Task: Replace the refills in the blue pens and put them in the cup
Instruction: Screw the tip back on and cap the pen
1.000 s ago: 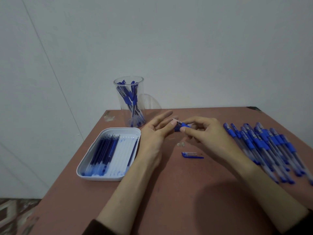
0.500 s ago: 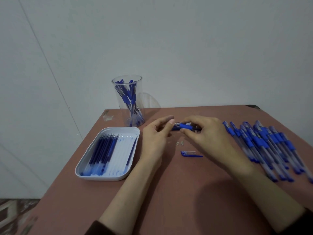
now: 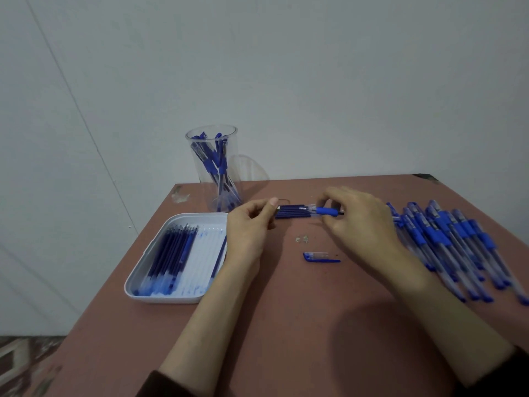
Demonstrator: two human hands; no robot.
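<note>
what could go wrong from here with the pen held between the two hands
1. The loose cap lies by itself on the table, just below the right hand. A sweep of that wrist might flick it away and leave the pen capless.
2. The right forearm lies against the pile of pens. Some could be nudged toward the table edge, or the held pen could get mixed in with them.
</note>
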